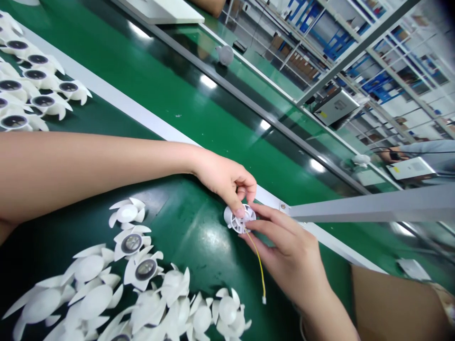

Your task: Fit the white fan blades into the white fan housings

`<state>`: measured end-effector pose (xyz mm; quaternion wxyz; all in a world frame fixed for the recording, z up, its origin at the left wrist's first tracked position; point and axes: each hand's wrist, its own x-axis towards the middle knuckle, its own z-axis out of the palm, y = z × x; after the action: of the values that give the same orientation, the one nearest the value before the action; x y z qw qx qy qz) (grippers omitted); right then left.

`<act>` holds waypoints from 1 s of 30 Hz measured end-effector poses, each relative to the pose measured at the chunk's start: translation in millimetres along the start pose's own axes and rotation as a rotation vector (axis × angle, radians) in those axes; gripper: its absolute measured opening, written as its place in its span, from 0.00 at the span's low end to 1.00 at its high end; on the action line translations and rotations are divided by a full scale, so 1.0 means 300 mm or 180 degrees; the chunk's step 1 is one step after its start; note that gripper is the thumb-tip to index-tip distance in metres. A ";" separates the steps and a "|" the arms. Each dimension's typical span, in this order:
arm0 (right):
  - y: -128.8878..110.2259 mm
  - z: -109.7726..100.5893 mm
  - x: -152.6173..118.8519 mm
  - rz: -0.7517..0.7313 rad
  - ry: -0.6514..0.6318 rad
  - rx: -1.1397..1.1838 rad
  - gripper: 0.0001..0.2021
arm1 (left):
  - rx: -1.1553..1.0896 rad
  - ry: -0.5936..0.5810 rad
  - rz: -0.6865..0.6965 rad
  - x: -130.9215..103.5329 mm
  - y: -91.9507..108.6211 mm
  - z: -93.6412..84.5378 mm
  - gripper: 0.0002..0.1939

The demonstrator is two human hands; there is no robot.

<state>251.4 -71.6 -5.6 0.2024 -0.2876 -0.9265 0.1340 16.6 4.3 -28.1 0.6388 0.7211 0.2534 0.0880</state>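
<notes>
Between my two hands is a small white round fan housing [229, 217] with spokes across its open face. A thin yellow wire [261, 270] hangs from it and ends in a small white plug. My left hand [231, 182] comes from the left, its thumb pressed on the spokes and its other fingers curled behind the rim. From the lower right, my right hand [284, 239] pinches the housing's right side near the wire. Loose white fan blades [126, 211] lie on the dark green work surface below my left forearm, some showing metal-ringed hubs.
More fan blades [44, 100] stand in rows at the upper left. Beyond a white strip [142, 116] runs a green conveyor belt [159, 90]. A grey post [373, 203] crosses at right, with a cardboard box [394, 303] below it. Another person's hand [391, 155] shows across the line.
</notes>
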 end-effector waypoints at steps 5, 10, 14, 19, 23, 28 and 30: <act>-0.017 0.011 -0.004 -0.0063 0.0235 -0.0426 0.14 | 0.0005 -0.0233 0.0171 0.000 -0.019 -0.022 0.28; -0.029 0.008 -0.008 -0.0128 0.0218 -0.0621 0.18 | 0.0046 -0.0268 0.0157 -0.002 -0.018 -0.027 0.27; -0.043 0.004 -0.010 -0.0190 0.0189 -0.0667 0.21 | 0.0036 -0.0298 0.0156 -0.004 -0.018 -0.026 0.28; -0.041 0.005 -0.011 -0.0215 0.0073 -0.0663 0.19 | -0.0011 -0.0301 0.0162 -0.003 -0.016 -0.022 0.27; -0.020 0.006 -0.011 -0.0108 0.0006 -0.0676 0.16 | -0.0030 -0.0112 0.0110 0.004 -0.013 -0.012 0.30; -0.005 0.010 -0.011 0.0284 -0.0092 -0.0419 0.20 | -0.0032 -0.0069 0.0099 0.009 -0.014 -0.006 0.31; -0.004 0.010 -0.010 0.0261 -0.0127 -0.0355 0.20 | -0.0009 -0.0115 0.0093 0.008 -0.014 -0.006 0.30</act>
<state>251.9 -74.7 -8.7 0.1619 -0.3334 -0.9238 0.0961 16.8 7.2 -32.2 0.6429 0.7253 0.2312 0.0846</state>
